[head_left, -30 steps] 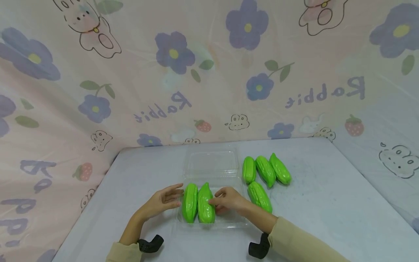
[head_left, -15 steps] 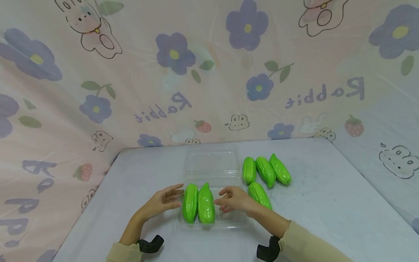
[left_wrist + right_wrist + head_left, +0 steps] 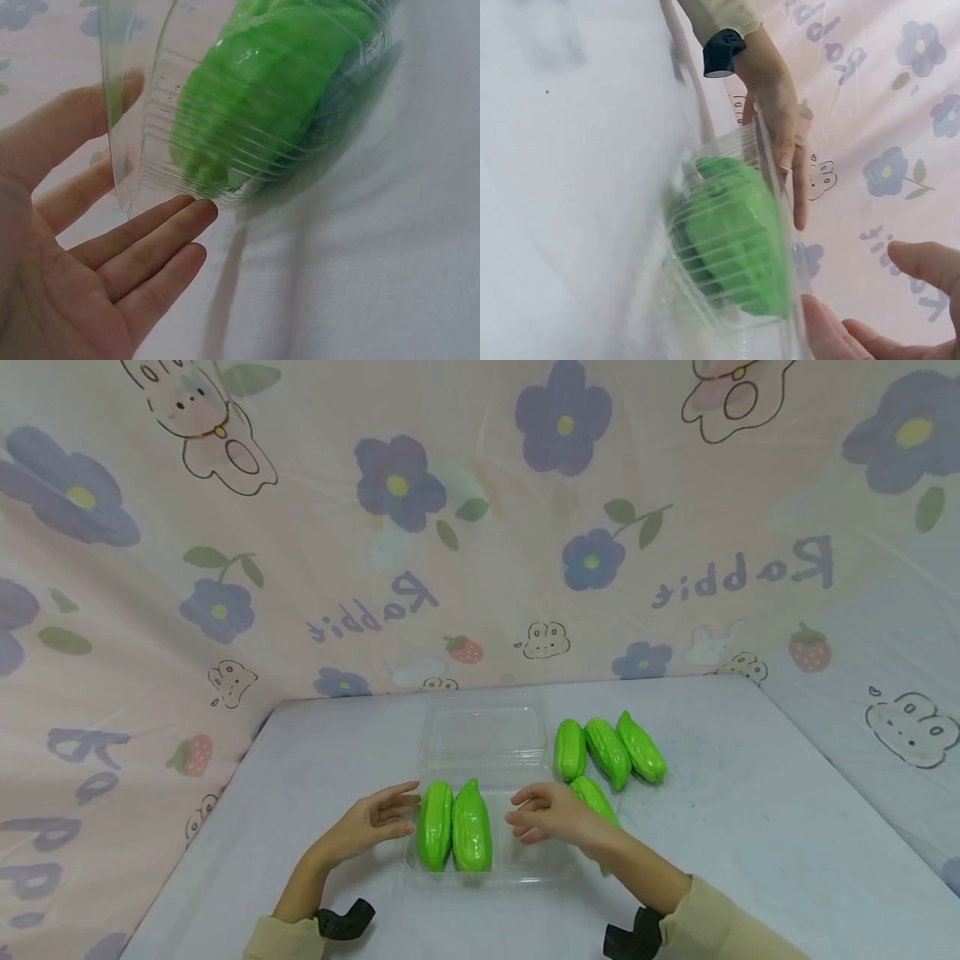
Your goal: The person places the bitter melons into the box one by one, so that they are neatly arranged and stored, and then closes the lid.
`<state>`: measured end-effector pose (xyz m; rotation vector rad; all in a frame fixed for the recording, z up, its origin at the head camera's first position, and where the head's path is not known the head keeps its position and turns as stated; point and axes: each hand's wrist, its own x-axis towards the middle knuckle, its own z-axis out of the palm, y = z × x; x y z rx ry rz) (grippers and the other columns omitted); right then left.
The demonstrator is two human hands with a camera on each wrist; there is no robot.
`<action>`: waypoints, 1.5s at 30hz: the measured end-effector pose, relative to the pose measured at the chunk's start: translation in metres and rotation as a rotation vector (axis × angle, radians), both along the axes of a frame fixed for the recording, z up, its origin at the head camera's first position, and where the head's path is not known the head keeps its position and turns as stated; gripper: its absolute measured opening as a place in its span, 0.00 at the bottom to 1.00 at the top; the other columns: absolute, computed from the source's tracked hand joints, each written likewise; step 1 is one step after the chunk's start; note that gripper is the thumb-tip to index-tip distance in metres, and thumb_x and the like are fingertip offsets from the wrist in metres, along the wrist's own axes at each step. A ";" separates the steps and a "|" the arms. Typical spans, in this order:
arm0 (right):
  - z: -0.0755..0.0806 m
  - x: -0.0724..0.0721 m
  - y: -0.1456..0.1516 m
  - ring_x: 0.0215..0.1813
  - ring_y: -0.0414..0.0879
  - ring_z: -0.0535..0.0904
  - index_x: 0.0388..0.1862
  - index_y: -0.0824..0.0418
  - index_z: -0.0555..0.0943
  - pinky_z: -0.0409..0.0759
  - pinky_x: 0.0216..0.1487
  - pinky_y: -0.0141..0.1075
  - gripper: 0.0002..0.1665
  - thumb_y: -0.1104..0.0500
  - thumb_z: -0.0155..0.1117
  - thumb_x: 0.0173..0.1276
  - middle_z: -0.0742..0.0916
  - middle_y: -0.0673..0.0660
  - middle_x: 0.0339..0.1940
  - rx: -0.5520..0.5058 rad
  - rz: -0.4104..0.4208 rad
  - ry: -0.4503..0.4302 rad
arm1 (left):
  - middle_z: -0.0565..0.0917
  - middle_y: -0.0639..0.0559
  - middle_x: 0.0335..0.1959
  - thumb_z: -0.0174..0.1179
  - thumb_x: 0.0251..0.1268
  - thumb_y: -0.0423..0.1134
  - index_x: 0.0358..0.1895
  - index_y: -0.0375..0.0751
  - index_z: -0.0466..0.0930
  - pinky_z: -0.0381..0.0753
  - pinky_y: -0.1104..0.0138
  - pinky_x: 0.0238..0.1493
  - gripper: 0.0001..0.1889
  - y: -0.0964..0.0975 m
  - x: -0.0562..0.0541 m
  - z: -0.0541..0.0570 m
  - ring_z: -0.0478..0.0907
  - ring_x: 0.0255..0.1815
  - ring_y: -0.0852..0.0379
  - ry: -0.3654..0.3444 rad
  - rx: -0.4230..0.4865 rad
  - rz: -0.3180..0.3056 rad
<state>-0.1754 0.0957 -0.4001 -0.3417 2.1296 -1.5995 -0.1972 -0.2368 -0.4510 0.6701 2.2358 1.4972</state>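
Note:
A clear plastic clamshell box (image 3: pixel 517 878) lies on the table with its lid (image 3: pixel 487 731) folded back. In its left part two glossy green gourds (image 3: pixel 435 827) lie side by side, the right one (image 3: pixel 472 831) with a pointed tip. My left hand (image 3: pixel 360 827) is at the box's left side with fingers extended; in the left wrist view, fingertips of the left hand (image 3: pixel 97 255) are against or very near the clear wall. My right hand (image 3: pixel 555 814) hovers over the box's right part, fingers loosely bent and holding nothing. It partly hides another green gourd (image 3: pixel 592 795).
To the right of the lid, three more green gourds (image 3: pixel 608 752) lie in a row on the white-covered table (image 3: pixel 720 827). Behind stands a patterned cloth backdrop (image 3: pixel 480 568) with flowers and rabbits. A black wrist device (image 3: pixel 347 920) sits at the left sleeve.
My right hand has let go of the right gourd in the box and drawn away to the right. The gourd stays beside the other one. My left hand has not visibly moved.

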 end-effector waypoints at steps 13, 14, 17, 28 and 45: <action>0.004 -0.002 0.017 0.42 0.46 0.86 0.57 0.79 0.71 0.88 0.46 0.42 0.29 0.58 0.64 0.67 0.85 0.71 0.46 -0.066 -0.066 0.025 | 0.65 0.27 0.70 0.58 0.69 0.40 0.75 0.33 0.52 0.77 0.58 0.65 0.36 -0.002 -0.002 -0.004 0.65 0.70 0.29 -0.005 -0.006 0.006; 0.004 -0.002 0.019 0.42 0.45 0.86 0.57 0.79 0.70 0.88 0.46 0.42 0.29 0.58 0.63 0.67 0.85 0.71 0.46 -0.072 -0.061 0.029 | 0.65 0.28 0.70 0.58 0.69 0.40 0.75 0.33 0.52 0.77 0.58 0.65 0.36 -0.002 -0.002 -0.003 0.65 0.70 0.29 -0.006 -0.008 0.007; 0.005 -0.002 0.025 0.42 0.44 0.85 0.57 0.80 0.69 0.88 0.46 0.41 0.29 0.58 0.62 0.68 0.85 0.69 0.46 -0.079 -0.061 0.035 | 0.65 0.28 0.71 0.58 0.69 0.41 0.75 0.34 0.53 0.76 0.58 0.66 0.36 -0.002 -0.003 -0.003 0.65 0.70 0.30 -0.005 -0.012 0.007; 0.005 -0.001 0.048 0.48 0.53 0.85 0.60 0.81 0.67 0.87 0.48 0.37 0.31 0.57 0.61 0.69 0.84 0.72 0.49 -0.052 -0.057 0.063 | 0.65 0.27 0.70 0.58 0.69 0.40 0.75 0.34 0.53 0.77 0.59 0.65 0.36 -0.002 -0.002 -0.004 0.65 0.70 0.29 -0.007 -0.011 0.002; 0.008 -0.001 0.079 0.46 0.47 0.86 0.61 0.80 0.67 0.87 0.49 0.38 0.33 0.56 0.62 0.69 0.85 0.69 0.50 0.005 -0.112 0.079 | 0.68 0.28 0.68 0.58 0.69 0.40 0.75 0.34 0.53 0.77 0.59 0.65 0.36 -0.003 -0.002 -0.002 0.67 0.69 0.30 0.001 -0.009 0.005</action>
